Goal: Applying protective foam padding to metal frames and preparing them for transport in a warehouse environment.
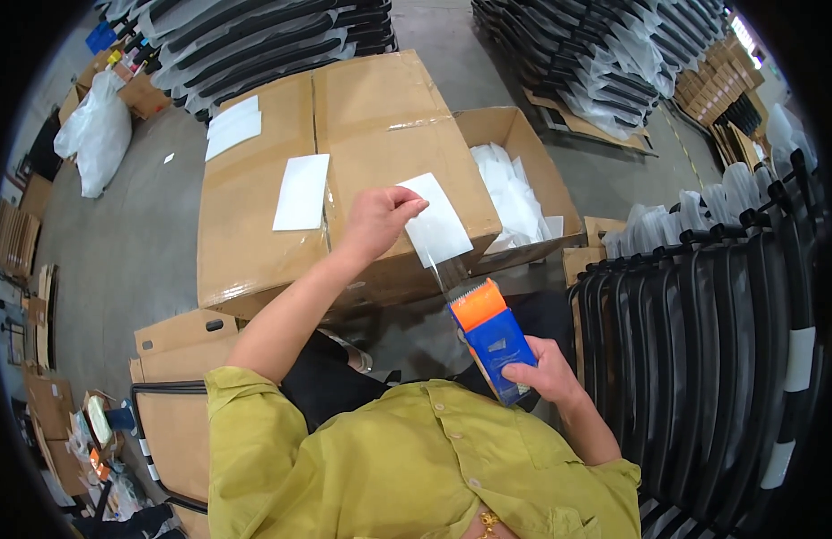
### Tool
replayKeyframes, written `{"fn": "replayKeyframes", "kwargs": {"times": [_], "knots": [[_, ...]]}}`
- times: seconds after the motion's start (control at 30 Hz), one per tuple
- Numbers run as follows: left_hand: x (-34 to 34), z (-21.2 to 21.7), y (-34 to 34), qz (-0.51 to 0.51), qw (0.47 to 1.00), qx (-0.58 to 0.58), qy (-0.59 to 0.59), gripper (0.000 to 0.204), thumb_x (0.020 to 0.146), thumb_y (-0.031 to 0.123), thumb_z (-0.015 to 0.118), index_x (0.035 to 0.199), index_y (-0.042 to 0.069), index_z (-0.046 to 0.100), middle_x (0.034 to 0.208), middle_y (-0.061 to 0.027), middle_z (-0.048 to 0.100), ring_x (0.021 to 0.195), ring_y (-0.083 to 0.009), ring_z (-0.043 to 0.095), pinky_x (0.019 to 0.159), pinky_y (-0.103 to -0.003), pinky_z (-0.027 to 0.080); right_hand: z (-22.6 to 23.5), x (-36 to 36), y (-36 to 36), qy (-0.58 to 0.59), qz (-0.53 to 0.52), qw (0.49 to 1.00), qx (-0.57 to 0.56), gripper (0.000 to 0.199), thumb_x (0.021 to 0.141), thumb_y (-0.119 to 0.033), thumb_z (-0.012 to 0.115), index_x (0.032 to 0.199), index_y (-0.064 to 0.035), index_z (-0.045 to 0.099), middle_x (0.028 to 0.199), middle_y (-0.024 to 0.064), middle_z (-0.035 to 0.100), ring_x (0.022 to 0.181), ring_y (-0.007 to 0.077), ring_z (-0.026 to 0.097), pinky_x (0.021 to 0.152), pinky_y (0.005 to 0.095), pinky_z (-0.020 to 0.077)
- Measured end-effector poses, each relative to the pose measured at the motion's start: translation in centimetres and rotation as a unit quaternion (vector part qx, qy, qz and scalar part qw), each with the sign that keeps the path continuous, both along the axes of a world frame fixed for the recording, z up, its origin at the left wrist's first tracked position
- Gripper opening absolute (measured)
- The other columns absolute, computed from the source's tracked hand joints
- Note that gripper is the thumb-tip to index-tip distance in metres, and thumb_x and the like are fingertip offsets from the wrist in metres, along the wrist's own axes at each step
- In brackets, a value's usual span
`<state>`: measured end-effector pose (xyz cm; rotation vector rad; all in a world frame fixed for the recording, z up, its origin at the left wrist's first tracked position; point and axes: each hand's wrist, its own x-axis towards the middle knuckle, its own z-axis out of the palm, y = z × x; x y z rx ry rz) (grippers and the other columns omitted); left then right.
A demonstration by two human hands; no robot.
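My right hand (546, 370) grips a blue tape dispenser (506, 355) with an orange front and a toothed cutting edge. A clear strip of tape (448, 274) runs from it up to the lower edge of a white sheet (441, 225). That sheet lies at the near right edge of a large cardboard box (371, 99). My left hand (380, 220) is closed in a pinch over the sheet's left side; what its fingertips hold, if anything, is hidden. Another white sheet (301, 192) lies flat to the left of that hand, and more white sheets (234, 128) lie farther back on the box.
An open carton (559, 193) with white material inside stands right of the box. Black frames (694, 359) are stacked close on my right, with wrapped black stacks (254, 45) behind the box. Flat cardboard (178, 431) and a black frame stand at my left.
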<state>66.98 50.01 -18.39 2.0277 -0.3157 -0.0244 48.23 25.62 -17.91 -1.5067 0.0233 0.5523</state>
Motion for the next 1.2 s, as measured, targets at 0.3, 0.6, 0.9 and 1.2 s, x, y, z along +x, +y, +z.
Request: {"fn": "replayKeyframes", "kwargs": {"times": [0.3,0.6,0.9,1.2], "knots": [[3.8,-3.2,-1.4,0.072,0.949,0.196,-0.238,0.017,0.070,0.021,0.064,0.083,0.010,0.064,0.100,-0.0075,0.052,0.093,-0.0229,0.050,0.077,-0.036,0.039,0.2,4.8,1.6,0.056,-0.038,0.996,0.054,0.037,0.072,-0.025,0.067,0.091,0.0058,0.057,0.080,0.0062,0.059,0.070,0.0089,0.054,0.064,0.0224,0.0438],[1.3,-2.4,-0.3,0.146,0.952,0.077,-0.256,0.028,0.074,0.024,0.062,0.094,0.006,0.055,0.084,-0.0106,0.057,0.075,-0.0195,0.056,0.060,-0.030,0.042,-1.8,5.6,0.7,0.090,-0.029,0.994,0.061,0.034,0.073,-0.023,0.066,0.091,0.0045,0.057,0.080,0.0053,0.059,0.068,0.0090,0.054,0.063,0.0223,0.0440],[-7.8,-3.8,-0.7,0.033,0.852,-0.300,0.427,0.052,0.082,0.046,0.048,0.099,-0.004,0.055,0.090,-0.0121,0.061,0.080,-0.0186,0.058,0.072,-0.029,0.045,-2.3,3.3,1.1,0.079,0.022,0.996,0.039,0.034,0.073,-0.023,0.067,0.092,0.0033,0.059,0.082,0.0040,0.060,0.072,0.0079,0.053,0.067,0.0225,0.0431],[-6.7,-2.3,-5.2,0.083,0.856,-0.373,0.347,0.021,0.081,0.019,0.057,0.092,0.001,0.056,0.083,-0.0080,0.060,0.071,-0.0167,0.058,0.064,-0.029,0.047,-0.8,0.5,1.1,0.001,-0.036,0.999,0.019,0.036,0.073,-0.022,0.067,0.096,0.0027,0.056,0.085,0.0055,0.060,0.075,0.0077,0.054,0.068,0.0231,0.0445]]}}
